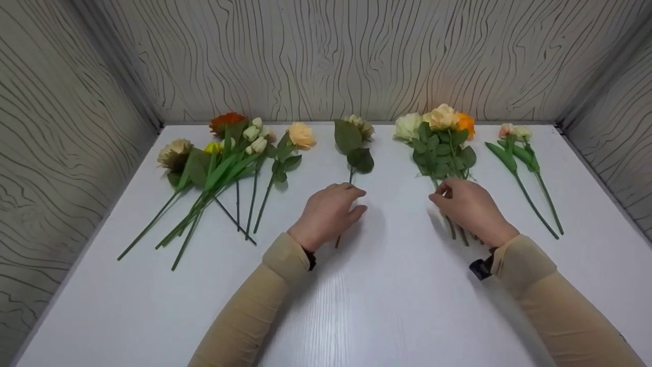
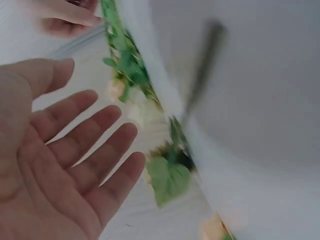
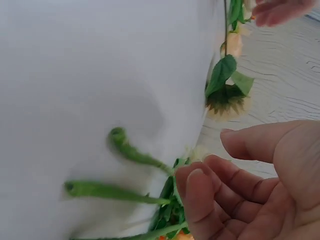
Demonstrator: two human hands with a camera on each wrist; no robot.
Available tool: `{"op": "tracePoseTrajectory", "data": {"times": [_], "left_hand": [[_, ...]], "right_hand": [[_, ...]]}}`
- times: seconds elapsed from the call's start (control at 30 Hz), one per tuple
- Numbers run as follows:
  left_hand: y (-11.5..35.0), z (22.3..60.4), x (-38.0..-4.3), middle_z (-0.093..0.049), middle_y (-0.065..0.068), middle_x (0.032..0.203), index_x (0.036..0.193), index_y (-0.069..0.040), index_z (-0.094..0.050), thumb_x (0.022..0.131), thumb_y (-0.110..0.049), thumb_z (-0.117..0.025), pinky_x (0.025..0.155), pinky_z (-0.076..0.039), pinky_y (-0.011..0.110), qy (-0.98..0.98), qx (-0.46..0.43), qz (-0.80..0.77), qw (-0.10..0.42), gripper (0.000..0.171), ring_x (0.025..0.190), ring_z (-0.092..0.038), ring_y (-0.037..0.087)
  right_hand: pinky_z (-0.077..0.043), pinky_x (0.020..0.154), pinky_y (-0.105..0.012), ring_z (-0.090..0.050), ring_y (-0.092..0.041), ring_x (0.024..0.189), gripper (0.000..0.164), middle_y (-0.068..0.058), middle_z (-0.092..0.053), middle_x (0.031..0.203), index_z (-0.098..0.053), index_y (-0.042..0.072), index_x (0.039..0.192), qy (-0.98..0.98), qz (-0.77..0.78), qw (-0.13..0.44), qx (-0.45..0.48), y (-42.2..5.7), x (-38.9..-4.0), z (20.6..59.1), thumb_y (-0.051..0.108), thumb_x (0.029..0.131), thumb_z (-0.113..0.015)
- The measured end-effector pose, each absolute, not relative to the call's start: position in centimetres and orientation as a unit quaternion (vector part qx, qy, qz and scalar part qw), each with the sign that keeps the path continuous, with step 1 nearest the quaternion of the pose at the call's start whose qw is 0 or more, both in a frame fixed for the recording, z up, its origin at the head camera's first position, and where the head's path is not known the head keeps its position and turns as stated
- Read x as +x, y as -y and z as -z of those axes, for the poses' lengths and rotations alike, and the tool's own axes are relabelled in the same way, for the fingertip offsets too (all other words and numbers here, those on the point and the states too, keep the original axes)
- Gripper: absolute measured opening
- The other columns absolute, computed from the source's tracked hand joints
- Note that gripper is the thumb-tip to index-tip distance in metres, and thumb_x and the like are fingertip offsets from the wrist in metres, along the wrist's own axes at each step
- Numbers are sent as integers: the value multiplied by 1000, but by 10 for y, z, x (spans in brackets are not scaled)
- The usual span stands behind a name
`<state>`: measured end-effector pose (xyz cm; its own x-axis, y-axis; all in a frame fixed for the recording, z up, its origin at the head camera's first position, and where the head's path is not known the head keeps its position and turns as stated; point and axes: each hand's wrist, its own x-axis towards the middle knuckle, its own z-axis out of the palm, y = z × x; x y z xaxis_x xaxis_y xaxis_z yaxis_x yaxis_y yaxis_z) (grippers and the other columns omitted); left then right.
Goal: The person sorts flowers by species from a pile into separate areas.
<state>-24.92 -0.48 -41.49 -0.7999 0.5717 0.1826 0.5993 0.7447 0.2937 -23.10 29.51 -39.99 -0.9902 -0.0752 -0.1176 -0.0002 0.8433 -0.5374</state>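
My left hand (image 1: 331, 209) hovers over the stem of a single cream flower (image 1: 362, 127) with broad dark leaves, mid-table. In the left wrist view the fingers are spread and nearly straight, with nothing held. To the right, my right hand (image 1: 471, 204) is over the lower stems of a rose bunch: a pale rose (image 1: 408, 126), a peach rose (image 1: 442, 117) and an orange rose (image 1: 465, 125). The right wrist view shows its fingers loosely bent and the thumb apart from them. Green stem ends (image 3: 115, 191) stick out beside those fingers, none of them gripped.
At the left lies a loose group: a red-orange flower (image 1: 226, 122), white tulips (image 1: 257, 145), a cream flower (image 1: 174, 154), a yellow flower (image 1: 213, 148) and a peach rose (image 1: 301, 135). Two tulips (image 1: 519, 133) lie at the right. Wood-patterned walls (image 1: 326, 61) enclose the white table (image 1: 397, 306).
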Motion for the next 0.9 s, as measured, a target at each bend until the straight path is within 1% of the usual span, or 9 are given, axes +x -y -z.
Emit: {"op": "tracePoseTrajectory", "data": {"times": [0.1,0.2,0.3,0.43,0.53,0.63,0.7,0.77,0.9], "left_hand": [[36,418,-260,-72,10,116,124,-7,-73,102,-22,-66,88,-57,40,949,-254,175,61,28,106,-68,26],[69,419,-271,-72,13,112,120,-3,-72,101,-15,-66,86,-57,43,963,-183,185,71,23,102,-69,29],[101,417,-280,-70,14,108,115,-1,-70,102,-12,-64,84,-56,45,970,-112,207,56,18,98,-67,31],[130,414,-287,-69,18,111,116,3,-67,101,-13,-62,85,-55,48,973,-55,224,28,22,100,-66,35],[140,413,-290,-69,20,111,116,5,-67,100,-14,-62,85,-55,49,974,-37,223,6,25,100,-67,36],[141,414,-292,-69,15,97,102,2,-68,99,-15,-62,76,-55,46,976,-25,218,-13,19,87,-65,31],[139,415,-294,-65,12,85,91,0,-66,97,-15,-62,68,-52,43,978,-21,208,-20,17,76,-60,26],[137,417,-295,-62,9,78,84,-2,-63,96,-13,-61,63,-49,41,981,-20,190,-24,17,71,-56,24],[136,419,-295,-64,12,80,87,-1,-64,96,-10,-58,64,-51,42,987,-3,159,-33,14,72,-58,25]], "right_hand": [[-48,64,-38,-56,-25,76,27,-11,-66,94,-68,6,109,-958,280,45,-41,-282,-231,400,31,103,-61],[-49,72,-40,-59,-24,82,24,-9,-69,99,-71,7,108,-956,282,25,-73,-263,-231,403,29,102,-63],[-51,74,-41,-61,-22,83,20,-6,-70,97,-73,9,106,-951,289,23,-104,-239,-230,408,27,101,-66],[-52,74,-39,-61,-17,81,16,1,-70,93,-75,12,103,-944,288,42,-154,-198,-221,411,26,100,-67],[-53,75,-37,-61,-13,81,14,5,-69,92,-76,15,101,-936,286,57,-198,-168,-211,412,26,99,-68],[-54,77,-36,-62,-11,82,14,7,-70,92,-76,15,102,-926,287,65,-238,-145,-202,414,27,98,-70],[-54,78,-36,-63,-11,83,15,6,-71,93,-77,13,103,-919,287,67,-262,-134,-197,416,26,97,-70],[-54,79,-36,-63,-12,83,16,4,-71,93,-77,12,104,-915,284,67,-279,-128,-194,418,25,97,-71],[-54,79,-36,-63,-13,82,15,3,-71,93,-77,12,104,-912,279,64,-295,-122,-194,422,24,97,-71]]}}
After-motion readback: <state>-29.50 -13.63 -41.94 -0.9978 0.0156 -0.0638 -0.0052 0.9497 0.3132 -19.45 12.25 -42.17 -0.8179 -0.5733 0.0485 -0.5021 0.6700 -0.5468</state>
